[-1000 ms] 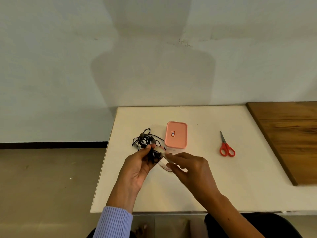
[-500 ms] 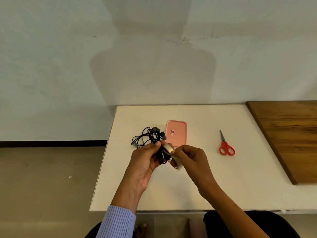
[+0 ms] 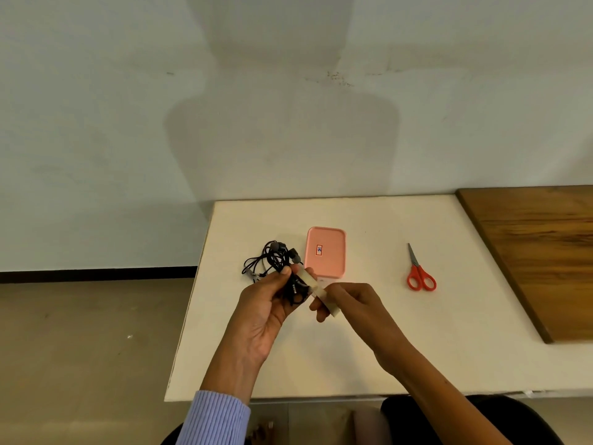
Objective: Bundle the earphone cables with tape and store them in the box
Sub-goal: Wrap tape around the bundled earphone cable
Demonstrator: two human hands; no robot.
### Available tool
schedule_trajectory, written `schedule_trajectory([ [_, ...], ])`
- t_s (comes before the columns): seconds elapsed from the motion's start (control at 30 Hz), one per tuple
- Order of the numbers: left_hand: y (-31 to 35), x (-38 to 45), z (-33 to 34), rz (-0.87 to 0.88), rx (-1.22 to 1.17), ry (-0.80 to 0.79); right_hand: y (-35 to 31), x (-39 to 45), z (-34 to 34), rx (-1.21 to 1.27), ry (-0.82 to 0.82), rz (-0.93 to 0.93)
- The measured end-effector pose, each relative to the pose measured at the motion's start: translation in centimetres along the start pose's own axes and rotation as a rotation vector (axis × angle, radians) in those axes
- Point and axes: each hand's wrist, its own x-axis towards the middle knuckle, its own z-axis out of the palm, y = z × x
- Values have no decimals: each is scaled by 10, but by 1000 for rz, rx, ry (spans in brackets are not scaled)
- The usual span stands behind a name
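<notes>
above the worktop [image 3: 321,364] centre, the left hand [image 3: 266,303] grips a coiled black earphone cable [image 3: 296,289], fingers curled round it. the right hand [image 3: 349,301] pinches a beige tape strip [image 3: 321,292] leading onto the coil. wrapping seems underway; next, wind the tape round and press it down. more tangled cables [image 3: 272,256] lie at eleven o'clock, the smooth pink box [image 3: 325,252] at twelve.

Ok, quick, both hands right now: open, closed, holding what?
Left hand: closed, gripping the coiled earphone cable.
Right hand: closed, pinching the strip of tape that runs to the cable.
</notes>
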Motion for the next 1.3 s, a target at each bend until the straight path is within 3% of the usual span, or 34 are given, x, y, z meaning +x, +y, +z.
schedule_trajectory([
  [0.33,9,4,-5,-100,-212,62,-2,3,-6,-4,-98,-194],
  [0.8,18,6,-15,-96,-361,35,-2,3,-2,-4,-154,-201],
  [0.9,15,4,-18,-93,-243,-81,-1,4,-3,-4,-100,-151],
  [1.03,-3,-5,-8,37,204,-82,1,5,1,-20,-16,-100],
  [1.17,-5,-8,-3,88,218,-26,0,2,2,26,35,-39],
  [1.3,-1,-7,-4,62,178,-11,-4,1,-1,22,-25,-51],
])
